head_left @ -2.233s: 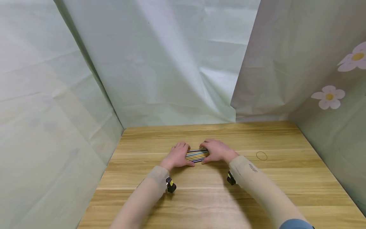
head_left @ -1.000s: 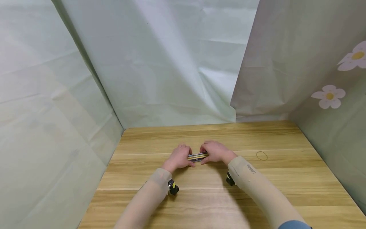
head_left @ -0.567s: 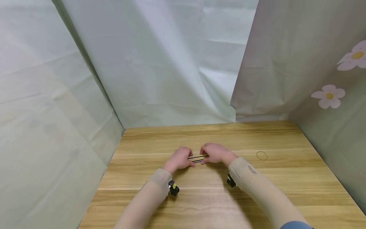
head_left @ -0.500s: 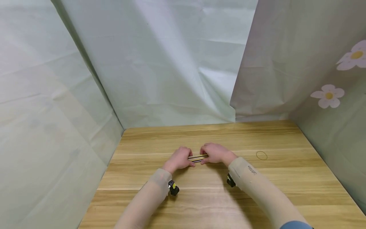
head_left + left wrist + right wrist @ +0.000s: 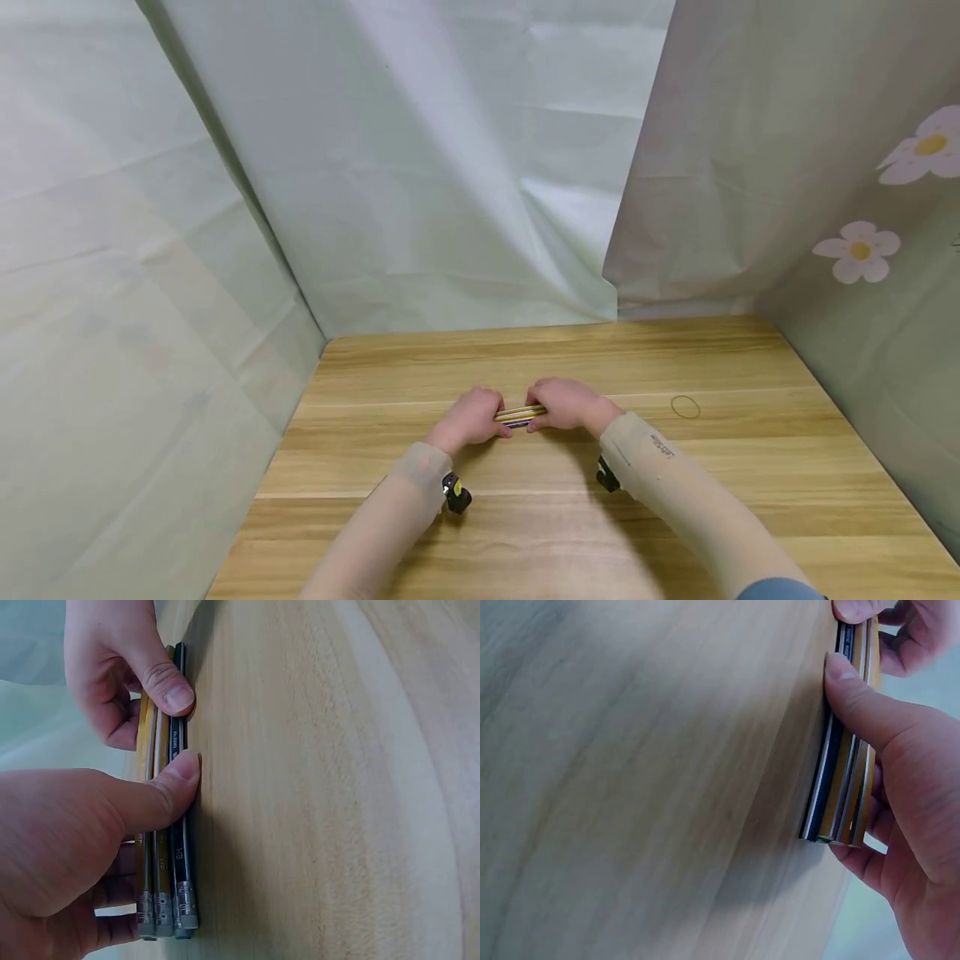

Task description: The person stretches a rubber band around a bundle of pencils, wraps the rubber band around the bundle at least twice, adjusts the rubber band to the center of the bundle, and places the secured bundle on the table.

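Note:
A bundle of several pencils (image 5: 519,416) lies sideways between both hands, black and yellow ones side by side. My left hand (image 5: 471,416) grips its left part, thumb on the near side and fingers on the far side. My right hand (image 5: 567,404) holds the right part in the same way. In the left wrist view, the eraser ends (image 5: 163,915) with metal ferrules stick out past the left hand, roughly level. Blunt pencil ends (image 5: 832,838) show beyond the right hand in the right wrist view. Fingers hide much of the bundle's middle and far side.
A thin rubber band (image 5: 686,407) lies on the wooden table (image 5: 540,533), to the right of the right hand. Pale sheeting (image 5: 465,208) hangs behind the table and along both sides. Small black cameras are strapped at both wrists.
The pencils, spread in a wider flat row earlier, are now squeezed into a narrower bundle. Their visible colours have shifted as they rolled together. Both hands have moved slightly nearer the body. The rubber band stays put.

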{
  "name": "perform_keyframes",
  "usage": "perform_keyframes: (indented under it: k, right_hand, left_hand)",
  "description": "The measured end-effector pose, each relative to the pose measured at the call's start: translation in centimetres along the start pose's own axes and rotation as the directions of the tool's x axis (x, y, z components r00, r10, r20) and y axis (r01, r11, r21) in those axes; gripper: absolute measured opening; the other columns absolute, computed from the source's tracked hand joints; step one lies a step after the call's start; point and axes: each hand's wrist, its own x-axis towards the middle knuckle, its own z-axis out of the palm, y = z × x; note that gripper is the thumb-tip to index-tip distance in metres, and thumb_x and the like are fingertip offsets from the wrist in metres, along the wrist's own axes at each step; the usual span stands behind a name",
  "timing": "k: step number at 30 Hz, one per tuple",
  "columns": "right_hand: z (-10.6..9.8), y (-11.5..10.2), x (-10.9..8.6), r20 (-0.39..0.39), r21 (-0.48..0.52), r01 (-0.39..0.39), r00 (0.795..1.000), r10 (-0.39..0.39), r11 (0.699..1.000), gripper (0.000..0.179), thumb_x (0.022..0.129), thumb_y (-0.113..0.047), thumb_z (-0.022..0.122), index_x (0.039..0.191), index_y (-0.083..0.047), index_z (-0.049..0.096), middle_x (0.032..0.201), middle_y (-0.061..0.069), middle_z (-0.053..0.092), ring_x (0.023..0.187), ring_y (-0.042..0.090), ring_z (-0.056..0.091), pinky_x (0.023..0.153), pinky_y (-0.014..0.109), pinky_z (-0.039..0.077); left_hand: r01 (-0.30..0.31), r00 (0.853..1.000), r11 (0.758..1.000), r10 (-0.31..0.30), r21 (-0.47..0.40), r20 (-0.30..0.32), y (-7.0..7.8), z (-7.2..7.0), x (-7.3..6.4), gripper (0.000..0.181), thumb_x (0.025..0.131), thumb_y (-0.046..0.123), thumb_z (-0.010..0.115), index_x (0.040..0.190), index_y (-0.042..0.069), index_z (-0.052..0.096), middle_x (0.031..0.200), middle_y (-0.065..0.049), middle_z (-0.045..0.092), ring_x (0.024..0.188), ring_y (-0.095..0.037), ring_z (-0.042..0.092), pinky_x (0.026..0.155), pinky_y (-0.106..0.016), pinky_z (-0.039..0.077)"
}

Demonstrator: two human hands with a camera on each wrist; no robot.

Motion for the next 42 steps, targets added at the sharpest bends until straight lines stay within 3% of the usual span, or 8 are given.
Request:
perform_keyframes:
  k: [12, 22, 32, 39, 42]
  right_hand:
    - [0.3, -0.5, -0.5, 0.008, -0.088, 0.031, 1.0, -0.031, 0.996, 0.027, 0.097, -0.039, 0.08, 0.095, -0.016, 0.066, 0.087, -0.006, 0.058, 0.079, 0.014, 0.057, 0.077, 0.04, 0.053]
    - [0.7, -1.0, -1.2, -0.022, -0.141, 0.044, 0.999, -0.048, 0.989, 0.028, 0.102, -0.038, 0.074, 0.1, -0.012, 0.066, 0.094, -0.001, 0.063, 0.089, 0.02, 0.063, 0.083, 0.042, 0.055]
    - [1.1, -1.4, -1.1, -0.029, -0.196, 0.018, 0.999, -0.024, 0.98, 0.028, 0.105, -0.037, 0.07, 0.099, -0.01, 0.065, 0.095, 0.003, 0.065, 0.093, 0.024, 0.067, 0.084, 0.044, 0.057]
    - [0.4, -1.5, -1.0, -0.125, -0.148, -0.05, 0.992, 0.031, 0.988, 0.023, 0.107, -0.029, 0.068, 0.097, -0.011, 0.057, 0.084, 0.005, 0.065, 0.078, 0.028, 0.069, 0.07, 0.047, 0.058]
    - [-0.1, -1.6, -0.9, -0.173, -0.153, -0.073, 0.984, 0.046, 0.986, 0.022, 0.107, -0.027, 0.067, 0.099, -0.009, 0.057, 0.084, 0.007, 0.067, 0.077, 0.029, 0.07, 0.065, 0.046, 0.059]
  left_hand:
    - [-0.033, 0.999, 0.993, 0.031, 0.112, 0.02, 0.9, -0.1, -0.5, 0.032, 0.091, 0.035, 0.087, 0.085, 0.011, 0.067, 0.078, 0.001, 0.061, 0.073, -0.018, 0.059, 0.073, -0.039, 0.054]
    - [-0.052, 0.998, 0.977, 0.047, 0.205, 0.032, 1.2, 0.1, -0.8, 0.033, 0.096, 0.039, 0.08, 0.087, 0.01, 0.067, 0.086, -0.005, 0.066, 0.09, -0.027, 0.066, 0.084, -0.044, 0.057]
    - [-0.08, 0.995, 0.952, 0.092, 0.294, -0.027, 1.5, 0.3, -1.2, 0.027, 0.102, 0.033, 0.075, 0.093, 0.008, 0.068, 0.09, -0.008, 0.069, 0.091, -0.029, 0.066, 0.082, -0.044, 0.057]
    - [-0.056, 0.977, 0.942, 0.12, 0.331, -0.175, 1.8, 0.2, -0.8, 0.016, 0.103, 0.018, 0.072, 0.099, 0.007, 0.062, 0.084, -0.009, 0.069, 0.079, -0.029, 0.07, 0.069, -0.043, 0.059]
    - [-0.023, 0.973, 0.928, 0.106, 0.372, -0.206, 2.1, -0.2, -0.6, 0.007, 0.103, 0.011, 0.068, 0.103, 0.007, 0.062, 0.088, -0.009, 0.07, 0.08, -0.028, 0.07, 0.069, -0.043, 0.059]
